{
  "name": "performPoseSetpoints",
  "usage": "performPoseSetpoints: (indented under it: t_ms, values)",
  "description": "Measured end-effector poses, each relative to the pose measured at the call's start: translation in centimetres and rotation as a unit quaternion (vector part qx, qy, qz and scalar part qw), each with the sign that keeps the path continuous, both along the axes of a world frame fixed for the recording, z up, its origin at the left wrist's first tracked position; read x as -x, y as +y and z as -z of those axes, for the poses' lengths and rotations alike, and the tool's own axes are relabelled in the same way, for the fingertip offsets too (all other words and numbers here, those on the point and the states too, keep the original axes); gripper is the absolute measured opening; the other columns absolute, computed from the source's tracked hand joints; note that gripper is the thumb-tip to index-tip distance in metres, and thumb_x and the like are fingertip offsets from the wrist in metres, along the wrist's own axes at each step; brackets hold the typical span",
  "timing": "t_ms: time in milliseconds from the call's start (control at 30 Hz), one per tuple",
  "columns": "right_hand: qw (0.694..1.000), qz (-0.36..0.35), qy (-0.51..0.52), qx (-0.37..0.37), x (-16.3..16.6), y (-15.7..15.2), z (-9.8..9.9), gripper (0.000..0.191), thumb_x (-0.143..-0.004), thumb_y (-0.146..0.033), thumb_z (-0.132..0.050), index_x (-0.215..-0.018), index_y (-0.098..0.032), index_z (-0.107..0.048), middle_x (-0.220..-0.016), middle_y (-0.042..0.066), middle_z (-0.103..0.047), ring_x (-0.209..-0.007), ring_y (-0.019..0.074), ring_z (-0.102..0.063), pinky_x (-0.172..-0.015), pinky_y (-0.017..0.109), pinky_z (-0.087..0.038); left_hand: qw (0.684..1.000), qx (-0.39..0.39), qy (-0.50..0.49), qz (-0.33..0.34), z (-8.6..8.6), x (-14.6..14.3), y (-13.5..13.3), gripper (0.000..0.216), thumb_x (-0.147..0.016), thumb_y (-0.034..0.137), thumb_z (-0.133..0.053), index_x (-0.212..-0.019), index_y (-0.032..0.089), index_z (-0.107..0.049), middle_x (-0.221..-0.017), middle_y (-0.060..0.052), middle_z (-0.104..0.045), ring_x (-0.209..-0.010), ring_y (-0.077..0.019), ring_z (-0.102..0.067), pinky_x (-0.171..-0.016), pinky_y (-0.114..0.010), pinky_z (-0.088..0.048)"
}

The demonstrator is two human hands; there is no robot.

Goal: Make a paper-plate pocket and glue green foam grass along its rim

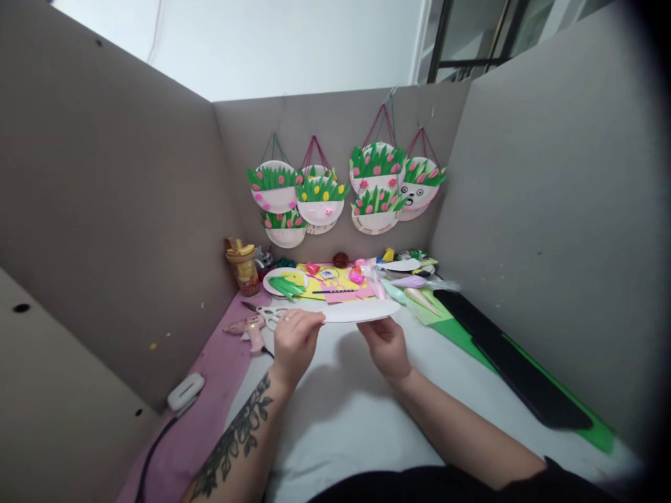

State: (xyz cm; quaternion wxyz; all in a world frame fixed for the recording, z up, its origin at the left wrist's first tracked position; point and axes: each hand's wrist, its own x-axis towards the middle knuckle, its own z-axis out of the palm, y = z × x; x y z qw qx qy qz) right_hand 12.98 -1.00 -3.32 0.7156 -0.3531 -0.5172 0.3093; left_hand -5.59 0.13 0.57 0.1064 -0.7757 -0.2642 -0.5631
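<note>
A white paper plate piece (361,311), seen almost edge-on with a straight near side, is held level above the table between both hands. My left hand (296,342) pinches its left end, thumb and fingers closed on the edge. My right hand (385,344) grips it from below near the right end, its fingertips partly hidden under the plate. Just left of my left hand lie white-handled scissors (270,316) and a pink glue gun (254,332). Beyond the held piece, another paper plate (270,281) carries green paper grass strips (288,285).
Paper plate baskets with flowers (321,202) hang on the grey back panel (235,140). A brown cup (244,269) stands back left; yellow paper (314,285) and piping bags (409,281) lie behind. A long black object (514,363) lies on green paper at right. A white power adapter (186,391) is front left.
</note>
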Motion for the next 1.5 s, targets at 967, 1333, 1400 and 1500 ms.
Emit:
performPoseSetpoints:
  t_ms: [967, 1333, 1400, 1500]
  values:
    - [0.855, -0.316, 0.387, 0.139, -0.2, 1.2, -1.0, 0.032, -0.067, -0.016, -0.078, -0.093, -0.028, -0.064, -0.093, -0.005, -0.074, -0.088, 0.0133, -0.068, -0.087, 0.032, -0.053, 0.994, 0.082, -0.066, -0.008, 0.3, -0.1, -0.1, 0.007, -0.083, 0.016, -0.061, -0.089, 0.019, -0.062, -0.081, -0.003, -0.068, -0.078, -0.0151, -0.061, -0.074, -0.028, -0.047]
    - [0.842, -0.308, 0.412, 0.163, -1.0, 2.3, 0.2, 0.018, -0.076, -0.017, -0.069, -0.090, -0.027, -0.065, -0.093, -0.004, -0.074, -0.091, 0.0145, -0.068, -0.089, 0.035, -0.054, 0.992, 0.108, -0.040, -0.053, 0.3, -0.1, 0.3, 0.006, -0.085, 0.022, -0.057, -0.086, 0.018, -0.062, -0.080, -0.004, -0.068, -0.078, -0.0166, -0.062, -0.071, -0.028, -0.048]
    - [0.848, -0.300, 0.403, 0.167, -1.1, 2.5, 0.6, 0.016, -0.077, -0.018, -0.068, -0.090, -0.027, -0.065, -0.092, -0.003, -0.074, -0.091, 0.0150, -0.068, -0.090, 0.036, -0.053, 0.991, 0.118, -0.033, -0.059, 0.4, -0.1, 0.4, 0.006, -0.085, 0.022, -0.057, -0.084, 0.018, -0.062, -0.078, -0.003, -0.067, -0.076, -0.0165, -0.062, -0.069, -0.028, -0.048]
    - [0.858, -0.302, 0.381, 0.165, -1.3, 2.7, 0.9, 0.015, -0.078, -0.021, -0.068, -0.092, -0.026, -0.065, -0.091, -0.002, -0.073, -0.093, 0.0158, -0.067, -0.092, 0.038, -0.052, 0.989, 0.132, -0.025, -0.066, 0.4, 0.0, 0.3, 0.007, -0.085, 0.022, -0.058, -0.080, 0.019, -0.062, -0.073, -0.002, -0.066, -0.072, -0.0161, -0.061, -0.066, -0.027, -0.047]
